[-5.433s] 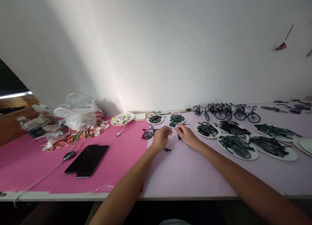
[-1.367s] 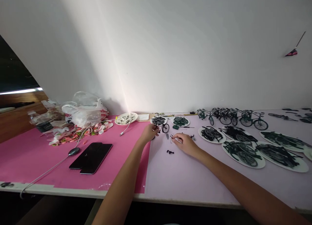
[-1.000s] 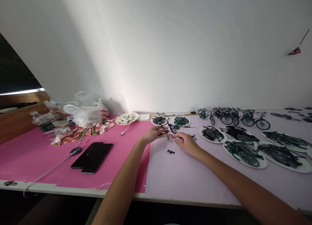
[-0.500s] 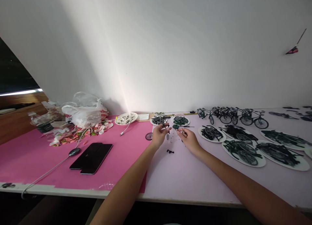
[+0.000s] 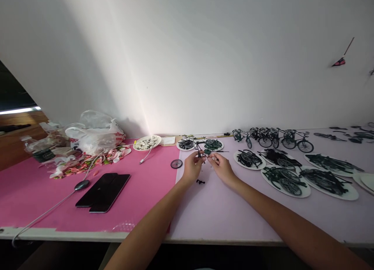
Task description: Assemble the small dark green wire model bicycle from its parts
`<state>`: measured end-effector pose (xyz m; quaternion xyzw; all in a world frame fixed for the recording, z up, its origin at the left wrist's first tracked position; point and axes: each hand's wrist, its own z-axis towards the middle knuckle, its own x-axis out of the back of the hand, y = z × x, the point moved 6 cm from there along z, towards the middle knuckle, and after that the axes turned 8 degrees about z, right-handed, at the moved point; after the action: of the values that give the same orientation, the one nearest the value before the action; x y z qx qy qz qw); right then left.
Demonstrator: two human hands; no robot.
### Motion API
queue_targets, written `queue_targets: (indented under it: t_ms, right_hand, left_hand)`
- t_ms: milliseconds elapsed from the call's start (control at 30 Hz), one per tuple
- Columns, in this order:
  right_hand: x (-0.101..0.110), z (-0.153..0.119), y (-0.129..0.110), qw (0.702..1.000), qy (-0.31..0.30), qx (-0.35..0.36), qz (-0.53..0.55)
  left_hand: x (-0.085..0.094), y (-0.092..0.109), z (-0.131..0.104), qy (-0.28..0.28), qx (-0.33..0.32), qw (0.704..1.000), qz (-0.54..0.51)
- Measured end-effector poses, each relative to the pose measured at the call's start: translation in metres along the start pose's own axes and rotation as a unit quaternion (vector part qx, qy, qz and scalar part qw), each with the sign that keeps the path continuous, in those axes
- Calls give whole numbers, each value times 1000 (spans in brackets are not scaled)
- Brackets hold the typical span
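Observation:
My left hand (image 5: 192, 168) pinches a thin black model bicycle frame (image 5: 198, 147) above the pale part of the table. Close beside it, the fingers of my right hand (image 5: 223, 168) are closed on a small dark green part (image 5: 207, 151), which meets the frame or nearly so; I cannot tell which. A loose spoked wheel (image 5: 176, 163) lies left of my left hand. Below the hands is a small black piece (image 5: 200, 181). Behind them stand two plates of model parts, one with black wheels (image 5: 186, 144) and one with green pieces (image 5: 214, 145).
Finished-looking model bicycles (image 5: 292, 139) stand along the wall. Several plates of bicycle parts (image 5: 288, 181) spread over the right side. Left are black phone-like devices (image 5: 103, 192), a cable (image 5: 49, 212), plastic bags (image 5: 95, 133), pink scraps (image 5: 87, 164) and a plate of pale pieces (image 5: 147, 142).
My hands have come closer together, bringing the green part up to the black frame. The frame now stands more upright. The view has shifted slightly to the right.

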<state>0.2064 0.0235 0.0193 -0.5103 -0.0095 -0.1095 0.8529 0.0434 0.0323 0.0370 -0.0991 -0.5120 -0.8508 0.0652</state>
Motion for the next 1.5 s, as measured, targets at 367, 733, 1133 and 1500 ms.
queue_targets:
  t_ms: [367, 733, 1133, 1500]
  right_hand:
    - [1, -2, -4, 1000, 0, 14, 0]
    - [1, -3, -12, 1000, -1, 22, -9]
    - [1, -4, -9, 1000, 3, 9, -15]
    - [0, -4, -18, 999, -9, 24, -23]
  left_hand:
    - [0, -1, 1, 6, 10, 1000, 3]
    - [0, 1, 1, -5, 15, 1000, 13]
    - [-1, 0, 0, 3, 1, 1000, 1]
    - [-3, -2, -1, -6, -1, 1000, 4]
